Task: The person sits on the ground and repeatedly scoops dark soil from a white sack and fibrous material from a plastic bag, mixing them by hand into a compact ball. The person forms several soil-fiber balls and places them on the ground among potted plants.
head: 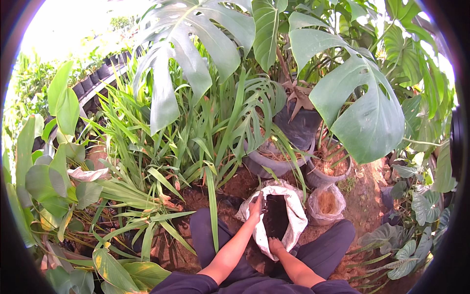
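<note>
A white woven sack [298, 217] with a rolled-down rim stands between my knees, and dark soil [276, 215] shows inside it. My left hand [257, 206] grips the sack's rim on the left side, its fingertips towards the opening. At the near edge of the opening is my right hand [275, 245], its fingers curled at the rim; whether it holds the rim or some soil cannot be made out. Just right of the sack stands a clear plastic bag [326, 204] with brown fibrous material in it.
Large pots [275, 163] and a smaller grey pot [325, 172] stand beyond the sack. Broad monstera leaves [371, 106] hang over them. Long strappy plants [176, 147] crowd the left, and leafy plants [426, 205] the right. Bare reddish ground [363, 194] shows beside the pots.
</note>
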The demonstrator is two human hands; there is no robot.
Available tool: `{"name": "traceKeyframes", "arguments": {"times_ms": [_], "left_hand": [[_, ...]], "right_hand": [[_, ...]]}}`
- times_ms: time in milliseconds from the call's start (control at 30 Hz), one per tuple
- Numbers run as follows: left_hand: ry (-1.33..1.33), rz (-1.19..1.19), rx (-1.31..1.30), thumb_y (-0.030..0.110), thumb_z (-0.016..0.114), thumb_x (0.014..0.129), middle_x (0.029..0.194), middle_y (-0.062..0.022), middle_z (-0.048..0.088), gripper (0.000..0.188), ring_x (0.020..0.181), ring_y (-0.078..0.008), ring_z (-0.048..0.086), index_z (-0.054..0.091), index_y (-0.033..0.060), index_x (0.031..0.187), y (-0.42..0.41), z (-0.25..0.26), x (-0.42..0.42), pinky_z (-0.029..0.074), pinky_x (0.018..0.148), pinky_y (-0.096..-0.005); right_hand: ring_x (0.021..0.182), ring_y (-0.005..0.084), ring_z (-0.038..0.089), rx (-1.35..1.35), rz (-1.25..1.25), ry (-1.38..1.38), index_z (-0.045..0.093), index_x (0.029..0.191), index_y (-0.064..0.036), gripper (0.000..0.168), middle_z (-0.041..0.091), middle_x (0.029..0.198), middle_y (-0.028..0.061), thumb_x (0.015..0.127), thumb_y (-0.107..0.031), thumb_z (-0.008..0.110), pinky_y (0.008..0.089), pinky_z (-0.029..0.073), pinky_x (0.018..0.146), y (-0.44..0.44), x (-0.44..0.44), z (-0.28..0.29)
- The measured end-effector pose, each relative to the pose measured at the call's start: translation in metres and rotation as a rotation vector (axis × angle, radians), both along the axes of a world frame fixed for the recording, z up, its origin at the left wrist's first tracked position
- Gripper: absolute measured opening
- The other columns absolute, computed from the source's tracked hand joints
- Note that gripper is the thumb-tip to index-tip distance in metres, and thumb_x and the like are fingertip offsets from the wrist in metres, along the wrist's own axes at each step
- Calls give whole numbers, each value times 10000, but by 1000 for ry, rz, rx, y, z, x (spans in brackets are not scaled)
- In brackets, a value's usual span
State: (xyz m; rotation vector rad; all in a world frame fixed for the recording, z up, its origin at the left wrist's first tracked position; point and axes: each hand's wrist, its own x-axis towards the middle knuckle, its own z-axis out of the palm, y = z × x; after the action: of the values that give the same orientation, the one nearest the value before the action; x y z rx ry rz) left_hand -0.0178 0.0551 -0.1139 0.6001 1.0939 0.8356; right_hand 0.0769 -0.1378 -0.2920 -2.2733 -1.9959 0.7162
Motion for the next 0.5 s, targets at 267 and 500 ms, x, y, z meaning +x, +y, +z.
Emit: {"name": "traceKeyframes", "arguments": {"times_ms": [267,500], "left_hand": [[-73,62,-19,485,619,896,584,-17,547,446,439,-132,512,622,50,798,2,9,7,401,388,-280],[-76,57,12,459,613,909,575,-27,546,454,440,-137,516,601,49,713,11,2,-6,393,386,-288]], "right_hand": [[1168,357,544,-39,67,11,472,1187,102,369,528,1244,297,915,-138,408,432,434,993,-5,4,-2],[1173,375,541,-46,176,47,458,1290,46,441,545,1250,289,923,-197,457,417,429,1005,3,-8,1]]}}
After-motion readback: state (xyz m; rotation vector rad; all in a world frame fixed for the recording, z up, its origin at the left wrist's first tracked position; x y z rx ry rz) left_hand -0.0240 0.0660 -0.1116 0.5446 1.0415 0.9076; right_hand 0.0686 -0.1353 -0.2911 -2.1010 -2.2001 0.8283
